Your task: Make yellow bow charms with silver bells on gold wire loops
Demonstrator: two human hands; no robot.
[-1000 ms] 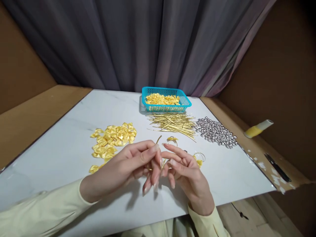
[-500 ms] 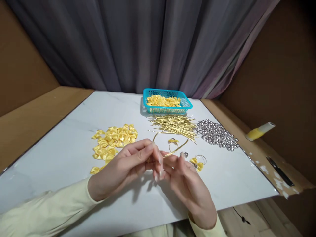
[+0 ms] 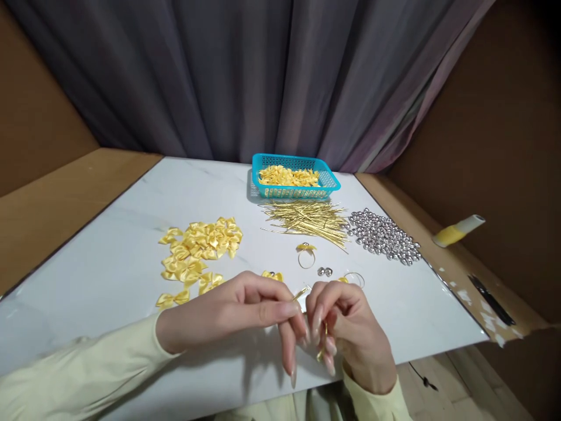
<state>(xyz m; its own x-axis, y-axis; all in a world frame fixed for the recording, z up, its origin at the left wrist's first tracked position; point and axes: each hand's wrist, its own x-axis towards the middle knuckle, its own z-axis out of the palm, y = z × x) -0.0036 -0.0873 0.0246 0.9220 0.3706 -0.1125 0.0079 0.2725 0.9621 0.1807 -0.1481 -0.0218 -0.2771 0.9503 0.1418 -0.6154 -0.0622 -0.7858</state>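
**Q:** What have your fingers got hold of there?

**Me:** A gold tie (image 3: 300,293). My left fingers (image 3: 287,345) have it pinched under the thumb, end poking out past the tips, all held up over the front of the worktop (image 3: 109,245). My right fingers (image 3: 326,297) are curled just beside, pinching a gold bit (image 3: 325,328) that hangs down below. Can't tell if it's the same tie, tbh, my hands hide the middle.

**Q:** So what could go wrong?

**Me:** Losing the pinch, mostly. It's thin, so if either grip slackens I reckon it'd slip or twist round. Yank too hard and it might kink in the wrong spot.

**Q:** And the stuff around you?

**Me:** Two loose bells (image 3: 325,272) sit just beyond my right fingers. They look round, so a careless knuckle could send them rolling. There's a bow on a loop (image 3: 343,280) half hidden back there too, easy to snag. And the bow pile (image 3: 214,240) comes right up near my left sleeve (image 3: 109,362), which could drag some along if I reach forward.
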